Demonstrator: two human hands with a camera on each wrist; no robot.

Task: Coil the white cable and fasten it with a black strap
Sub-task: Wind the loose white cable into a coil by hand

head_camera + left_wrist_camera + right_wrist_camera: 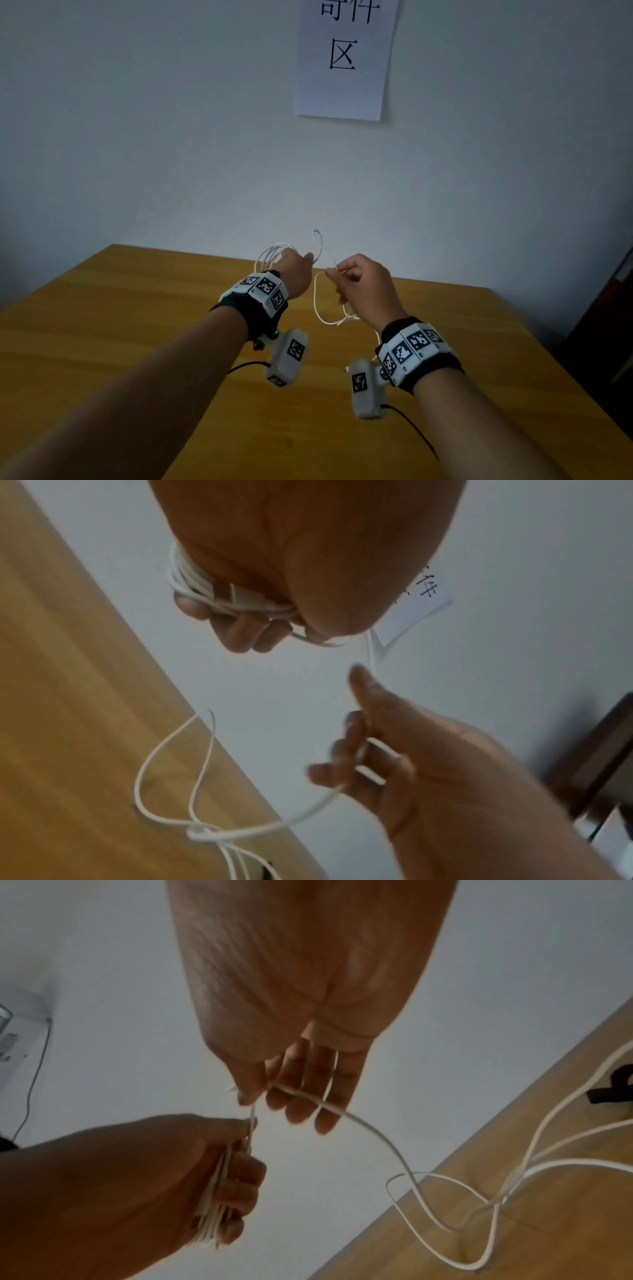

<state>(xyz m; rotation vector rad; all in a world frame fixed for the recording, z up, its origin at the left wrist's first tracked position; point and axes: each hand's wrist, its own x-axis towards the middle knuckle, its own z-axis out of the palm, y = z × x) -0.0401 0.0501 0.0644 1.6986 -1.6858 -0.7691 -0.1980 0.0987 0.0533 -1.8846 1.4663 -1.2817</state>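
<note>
The left hand (294,270) clamps the coil (192,588) while the right hand (366,287) pinches the cable (377,1131), whose slack looks knotted (202,833) above the surface (137,342) and may snag

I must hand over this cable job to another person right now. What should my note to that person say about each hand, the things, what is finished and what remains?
Left hand: grips several finished loops of the white cable in its curled fingers, raised above the wooden table.
Right hand: pinches the free run of the cable close beside the left hand, feeding the next loop.
Remaining cable: hangs down from the right hand, with tangled slack lying on the table.
Black strap: lies on the table, untouched.
Done: part of the coil.
Left: untangle and wind the slack, then wrap the strap around the coil and fasten it.
</note>
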